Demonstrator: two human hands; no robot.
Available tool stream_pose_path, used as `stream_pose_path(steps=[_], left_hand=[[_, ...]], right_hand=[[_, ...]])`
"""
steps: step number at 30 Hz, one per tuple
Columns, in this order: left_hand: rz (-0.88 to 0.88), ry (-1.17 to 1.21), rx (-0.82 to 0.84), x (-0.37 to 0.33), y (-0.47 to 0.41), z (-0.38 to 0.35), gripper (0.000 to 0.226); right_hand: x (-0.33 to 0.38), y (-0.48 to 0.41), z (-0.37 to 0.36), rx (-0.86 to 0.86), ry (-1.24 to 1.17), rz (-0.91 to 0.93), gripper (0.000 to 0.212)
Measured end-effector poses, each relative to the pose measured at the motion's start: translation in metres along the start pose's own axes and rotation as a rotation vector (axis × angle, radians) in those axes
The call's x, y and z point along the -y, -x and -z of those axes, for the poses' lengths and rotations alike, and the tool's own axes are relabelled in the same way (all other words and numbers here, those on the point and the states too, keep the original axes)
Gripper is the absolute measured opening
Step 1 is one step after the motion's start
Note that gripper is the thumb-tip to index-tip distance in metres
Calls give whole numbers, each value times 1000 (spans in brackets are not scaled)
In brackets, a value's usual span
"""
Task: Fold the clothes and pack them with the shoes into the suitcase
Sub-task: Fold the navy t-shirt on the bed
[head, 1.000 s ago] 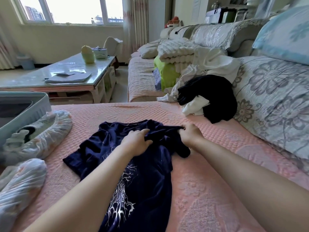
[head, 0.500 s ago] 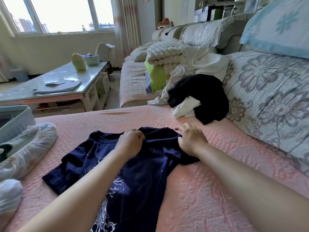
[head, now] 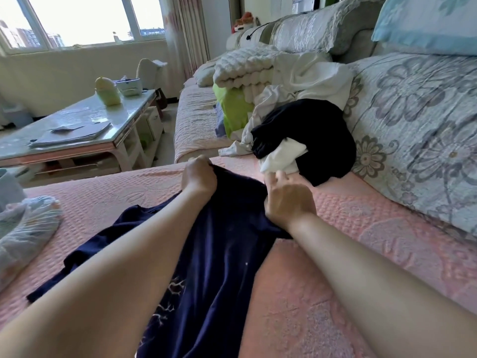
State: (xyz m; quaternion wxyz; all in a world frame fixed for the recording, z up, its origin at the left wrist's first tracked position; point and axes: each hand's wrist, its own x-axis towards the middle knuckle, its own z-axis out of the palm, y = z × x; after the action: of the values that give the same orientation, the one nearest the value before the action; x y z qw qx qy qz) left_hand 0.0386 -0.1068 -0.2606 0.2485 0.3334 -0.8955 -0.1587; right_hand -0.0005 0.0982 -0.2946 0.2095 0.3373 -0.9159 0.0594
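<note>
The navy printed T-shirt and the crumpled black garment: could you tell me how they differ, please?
The navy printed T-shirt lies spread on the pink quilted cover; the crumpled black garment is bunched in a heap. The left hand grips the T-shirt's top edge; no hand holds the black garment. The T-shirt shows a white print; the black garment looks plain. Both are dark, unfolded.

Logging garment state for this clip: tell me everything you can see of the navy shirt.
The shirt is dark navy, soft knit by its look, with a pale branching print low on the front. It lies crumpled and unfolded on the pink cover, one sleeve spread left. The left hand grips its bunched top edge; the right hand rests on its right edge, grip hidden.
</note>
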Motion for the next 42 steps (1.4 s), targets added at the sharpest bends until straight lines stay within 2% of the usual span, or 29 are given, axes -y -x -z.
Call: stream_pose_path(steps=[1,2,4,5,6,7,9,11,13,15,19,21,25,28,30,33,36,38,40,42], left_hand=[[-14,44,17,-1,0,-3,29],[-44,49,106,0,3,-8,32],[-99,-32,418,6,15,-19,59],[-140,-100,524,10,20,-22,69],[-181,-127,552,12,25,-23,72],[-215,-108,534,16,28,-23,71],[-265,-45,468,22,37,-18,68],[-294,-45,456,30,51,-10,66],[-322,-64,469,39,70,1,66],[-349,-73,468,46,94,16,64],[-405,-157,430,58,137,50,54],[-423,-184,439,60,157,69,49],[-401,-160,485,59,197,107,38],[-379,-113,477,63,231,132,23],[-399,-105,504,67,254,148,21],[-344,-121,633,77,281,175,40],[-221,-118,867,87,301,207,69],[-208,-173,961,93,314,222,88],[-242,-242,982,98,328,229,101],[-254,-286,998,104,337,230,112]], right_hand=[[-2,-3,-2,-60,75,23,39],[-3,-5,-4,-70,136,33,43],[-3,-5,-8,-75,197,58,44],[-2,-3,-8,-114,151,105,40],[-2,0,-8,-161,49,181,35],[-1,4,-8,-182,-77,278,29],[3,15,-4,-7,-292,391,31],[7,21,7,290,-235,383,42],[6,23,21,430,-54,358,39],[7,23,36,469,34,337,28],[12,33,58,428,316,310,33],[19,43,64,449,383,300,33],[43,73,91,457,312,359,43],[67,104,120,430,152,400,49],[83,126,138,481,33,426,47],[105,161,162,595,-105,445,41],[124,188,178,707,-306,387,33],[134,204,183,774,-421,358,39],[142,221,185,797,-333,413,51],[148,239,179,750,-251,491,46]])
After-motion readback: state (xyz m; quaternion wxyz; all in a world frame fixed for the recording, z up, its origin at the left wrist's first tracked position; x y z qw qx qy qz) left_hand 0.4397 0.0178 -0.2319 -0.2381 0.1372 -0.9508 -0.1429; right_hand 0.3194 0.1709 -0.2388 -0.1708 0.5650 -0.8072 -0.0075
